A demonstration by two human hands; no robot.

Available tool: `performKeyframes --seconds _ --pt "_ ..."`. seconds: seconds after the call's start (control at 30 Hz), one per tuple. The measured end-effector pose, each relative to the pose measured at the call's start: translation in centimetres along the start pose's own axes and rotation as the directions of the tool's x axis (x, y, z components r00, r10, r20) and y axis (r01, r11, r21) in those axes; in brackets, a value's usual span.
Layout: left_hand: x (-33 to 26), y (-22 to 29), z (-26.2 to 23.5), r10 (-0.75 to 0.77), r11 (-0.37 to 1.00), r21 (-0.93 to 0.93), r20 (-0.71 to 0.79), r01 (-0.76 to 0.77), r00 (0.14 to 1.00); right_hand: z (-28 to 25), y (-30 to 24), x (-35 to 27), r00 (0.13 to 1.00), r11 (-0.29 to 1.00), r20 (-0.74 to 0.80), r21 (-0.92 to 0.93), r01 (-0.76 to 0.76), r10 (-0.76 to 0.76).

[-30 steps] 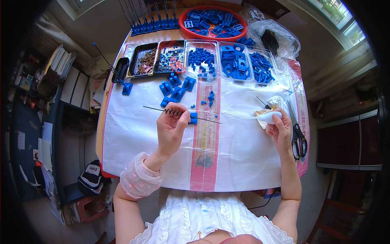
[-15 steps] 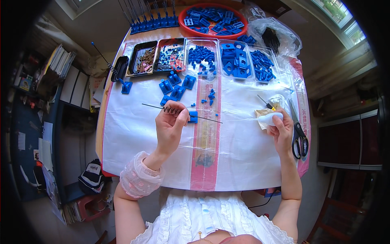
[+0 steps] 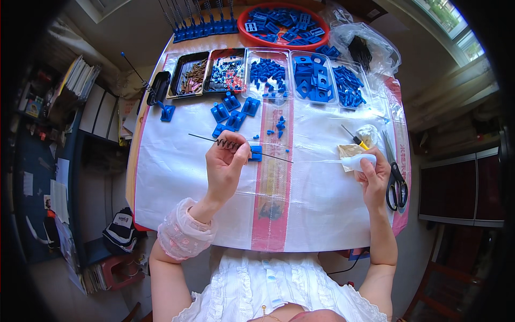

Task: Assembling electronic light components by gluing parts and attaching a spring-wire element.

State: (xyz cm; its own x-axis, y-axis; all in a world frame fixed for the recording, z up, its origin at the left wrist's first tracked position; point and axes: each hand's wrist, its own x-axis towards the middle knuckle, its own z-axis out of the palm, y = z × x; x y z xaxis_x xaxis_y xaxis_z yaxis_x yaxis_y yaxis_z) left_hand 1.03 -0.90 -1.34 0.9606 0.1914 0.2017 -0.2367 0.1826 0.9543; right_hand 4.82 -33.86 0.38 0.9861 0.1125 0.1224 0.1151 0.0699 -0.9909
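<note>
The person wears a white blouse (image 3: 306,280) with vertical rows of gathered ruffles (image 3: 236,276), pale blue buttons (image 3: 272,278) down the front and short sleeves (image 3: 198,307) ending in scalloped edges. A sheer, pinkish-white oversleeve (image 3: 185,231) with small pink marks bunches around the left forearm (image 3: 201,211). At the neckline sits a fine gold-coloured pendant necklace (image 3: 264,309).

One white bottle (image 3: 358,162), three clear trays (image 3: 268,51), perhaps five clustered blue brackets (image 3: 236,120)

coiled wire (image 3: 226,144): black | bottle (image 3: 355,162): white | blocks (image 3: 219,112): blue | round basin (image 3: 273,46): red | table cover (image 3: 327,214): white, pink-striped | scissor handles (image 3: 396,173): black | cuff (image 3: 185,231): pale pink
</note>
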Motion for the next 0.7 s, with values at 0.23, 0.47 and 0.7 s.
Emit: performKeyframes --seconds 0.23,0.47,0.7 --pt "0.08 -0.06 -0.16 -0.008 1.0 0.014 -0.002 0.008 1.0 0.07 -0.18 -0.27 0.999 0.998 -0.023 -0.061 0.029 -0.031" --pt "0.2 0.0 0.03 -0.01 0.998 0.062 -0.032 0.012 0.999 0.36 -0.36 -0.49 0.998 0.992 -0.043 -0.12 0.045 -0.05" --pt "0.19 -0.14 -0.22 -0.023 1.0 0.008 -0.005 0.023 1.0 0.42 -0.48 -1.02 0.993 0.973 -0.033 -0.207 0.106 -0.115"
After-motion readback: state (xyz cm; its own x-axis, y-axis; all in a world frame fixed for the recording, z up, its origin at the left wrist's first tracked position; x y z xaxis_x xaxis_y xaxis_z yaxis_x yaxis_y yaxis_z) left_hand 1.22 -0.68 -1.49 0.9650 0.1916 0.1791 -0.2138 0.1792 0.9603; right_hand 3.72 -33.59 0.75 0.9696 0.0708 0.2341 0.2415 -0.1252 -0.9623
